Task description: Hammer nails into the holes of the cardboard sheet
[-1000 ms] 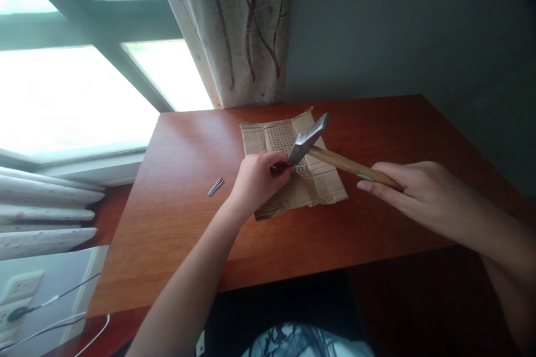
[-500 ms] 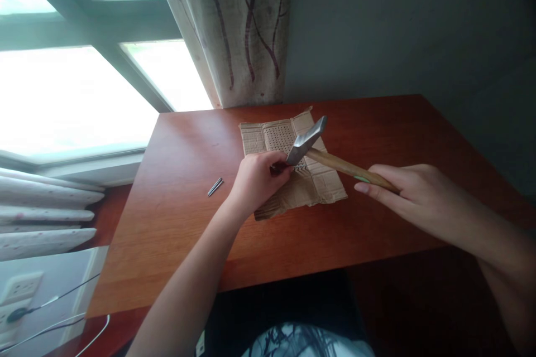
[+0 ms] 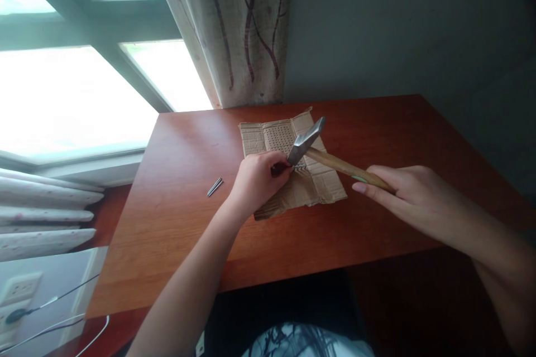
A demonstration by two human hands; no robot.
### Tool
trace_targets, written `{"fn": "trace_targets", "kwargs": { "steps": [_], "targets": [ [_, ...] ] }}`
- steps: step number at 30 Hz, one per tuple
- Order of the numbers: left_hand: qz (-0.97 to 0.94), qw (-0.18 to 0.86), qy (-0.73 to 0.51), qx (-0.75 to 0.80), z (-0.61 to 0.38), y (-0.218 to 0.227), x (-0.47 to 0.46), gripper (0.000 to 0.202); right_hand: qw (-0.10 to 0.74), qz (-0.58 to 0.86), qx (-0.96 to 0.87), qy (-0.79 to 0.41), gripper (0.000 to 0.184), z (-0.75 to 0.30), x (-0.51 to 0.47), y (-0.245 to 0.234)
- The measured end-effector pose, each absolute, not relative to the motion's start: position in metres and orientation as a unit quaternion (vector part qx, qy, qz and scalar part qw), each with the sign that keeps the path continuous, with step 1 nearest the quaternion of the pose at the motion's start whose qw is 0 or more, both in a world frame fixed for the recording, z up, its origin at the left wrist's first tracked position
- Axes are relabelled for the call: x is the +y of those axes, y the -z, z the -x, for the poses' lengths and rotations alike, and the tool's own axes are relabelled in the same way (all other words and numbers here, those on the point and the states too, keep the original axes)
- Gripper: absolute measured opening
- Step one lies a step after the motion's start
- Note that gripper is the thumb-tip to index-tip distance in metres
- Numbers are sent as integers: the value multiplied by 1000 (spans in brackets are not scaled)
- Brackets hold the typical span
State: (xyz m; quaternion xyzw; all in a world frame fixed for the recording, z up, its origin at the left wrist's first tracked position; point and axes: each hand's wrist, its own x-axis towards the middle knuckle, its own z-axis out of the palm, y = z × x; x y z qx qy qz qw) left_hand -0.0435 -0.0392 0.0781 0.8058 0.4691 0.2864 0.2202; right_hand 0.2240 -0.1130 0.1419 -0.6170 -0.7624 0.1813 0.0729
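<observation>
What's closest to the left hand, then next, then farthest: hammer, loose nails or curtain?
From the left hand:
1. Hammer, its head just right of the hand.
2. Loose nails, on the table to the left.
3. Curtain, far back by the window.

Table (image 3: 176, 223): reddish-brown wood, beneath my left grip (image 3: 255, 181) and right grip (image 3: 410, 195). Window (image 3: 75, 95): bright daylight, far left of my left grip. Curtain (image 3: 238, 28): beige, dark branch lines, beyond it. Wall (image 3: 397, 28): grey, beyond my right grip.
</observation>
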Motion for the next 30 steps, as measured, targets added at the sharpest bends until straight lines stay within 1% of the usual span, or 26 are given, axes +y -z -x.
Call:
{"fn": "trace_targets", "kwargs": {
  "steps": [4, 9, 11, 13, 15, 17, 21, 25, 30],
  "targets": [
    [-807, 225, -279, 469, 45, -79, -38, 5, 76, 617, -763, -176, 44, -225, -114, -142],
    [-799, 272, -295, 448, 49, -82, -40, 5, 90, 617, -764, -162, 46, -228, -115, -144],
    [-800, 253, -302, 453, 51, -84, -43, 10, 96, 621, -762, -158, 45, -229, -115, -144],
    [-813, 202, -296, 459, 51, -85, -47, 16, 97, 625, -758, -156, 45, -230, -115, -144],
    [-832, 149, -271, 460, 51, -84, -48, 23, 96, 629, -755, -156, 45, -230, -116, -143],
    [-846, 118, -239, 461, 51, -82, -49, 27, 92, 630, -754, -160, 45, -230, -116, -142],
    [-852, 111, -206, 468, 52, -78, -48, 30, 90, 626, -756, -167, 46, -232, -118, -142],
    [-850, 114, -200, 474, 52, -79, -48, 30, 97, 627, -756, -164, 46, -231, -120, -142],
    [-850, 115, -193, 476, 52, -79, -48, 30, 80, 614, -766, -173, 43, -227, -119, -137]
  ]
}}
